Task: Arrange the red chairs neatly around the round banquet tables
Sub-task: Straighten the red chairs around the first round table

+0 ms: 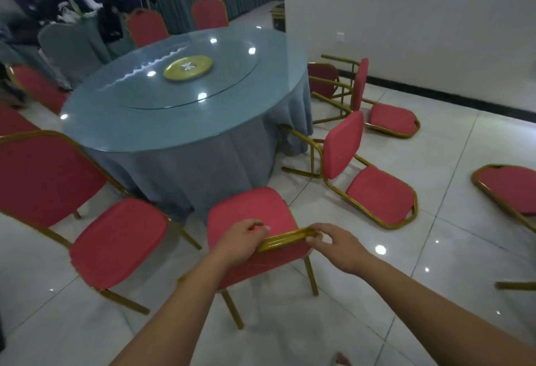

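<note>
At left, 1 upright red chair [87, 206] stands angled beside the round banquet surface [185, 96], whose blue cloth hangs to the floor and whose glass turntable carries a gold centre disc [188, 67]. At centre, both hands grip the gold top rail of a second upright chair [252, 214], seat toward the surface: left hand [242, 242] curled over the rail's left end, right hand [338, 245] pinching its right end. To the right, 3 chairs lie tipped on the tiled floor: nearest [374, 188], farther [388, 116], and edge chair [510, 188].
</note>
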